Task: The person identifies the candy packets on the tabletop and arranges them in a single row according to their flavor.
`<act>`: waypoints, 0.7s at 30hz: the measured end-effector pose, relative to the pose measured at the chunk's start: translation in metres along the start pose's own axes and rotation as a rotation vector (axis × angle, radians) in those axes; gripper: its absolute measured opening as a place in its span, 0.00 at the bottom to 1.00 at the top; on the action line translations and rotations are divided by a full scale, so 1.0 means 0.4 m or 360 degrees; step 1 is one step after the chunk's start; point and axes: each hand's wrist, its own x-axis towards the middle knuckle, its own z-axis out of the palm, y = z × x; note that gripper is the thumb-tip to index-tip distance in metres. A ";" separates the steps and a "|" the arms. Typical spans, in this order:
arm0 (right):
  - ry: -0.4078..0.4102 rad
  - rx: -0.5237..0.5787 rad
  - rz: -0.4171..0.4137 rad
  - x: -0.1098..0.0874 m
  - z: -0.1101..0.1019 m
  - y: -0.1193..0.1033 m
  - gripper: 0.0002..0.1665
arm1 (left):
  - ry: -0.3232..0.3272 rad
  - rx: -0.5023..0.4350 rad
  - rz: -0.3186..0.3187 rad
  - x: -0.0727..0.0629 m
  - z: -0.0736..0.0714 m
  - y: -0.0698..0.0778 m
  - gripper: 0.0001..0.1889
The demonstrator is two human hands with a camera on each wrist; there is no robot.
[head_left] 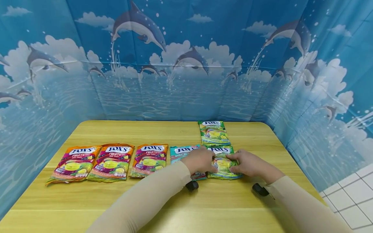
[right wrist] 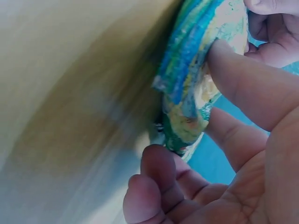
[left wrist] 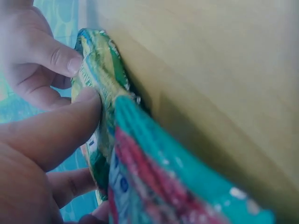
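A green Fox's candy bag (head_left: 222,165) lies label up between my two hands in the head view. My left hand (head_left: 202,160) grips its left side, reaching over a teal Fox's mint candy bag (head_left: 177,154) and hiding much of that label. From the right, my right hand (head_left: 251,165) holds the opposite side. Both thumbs press on the green bag (left wrist: 105,81) in the left wrist view. In the right wrist view the thumb rests on the green bag (right wrist: 187,70), with the index finger at its edge and the other fingers loosely bent.
Another green candy bag (head_left: 215,135) lies just behind the held one, close to the table's (head_left: 163,131) back edge. Three purple and orange fruit candy bags stand in a row at left: a left one (head_left: 74,163), a middle one (head_left: 111,162), a right one (head_left: 149,160). A dolphin-print curtain (head_left: 180,97) surrounds the table.
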 end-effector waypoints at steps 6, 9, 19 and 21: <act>0.0038 -0.0020 0.0006 0.005 -0.019 -0.003 0.36 | 0.0024 -0.0063 -0.0012 0.006 -0.021 -0.024 0.37; 0.0098 0.0008 0.0027 0.017 -0.031 0.003 0.36 | 0.0085 -0.0146 -0.0030 0.016 -0.033 -0.042 0.37; 0.0266 0.0023 0.0062 0.079 -0.075 0.026 0.39 | 0.0246 -0.0471 -0.0236 0.063 -0.068 -0.137 0.40; 0.0268 0.0037 0.0073 0.094 -0.081 0.028 0.39 | 0.0240 -0.0489 -0.0263 0.074 -0.069 -0.154 0.41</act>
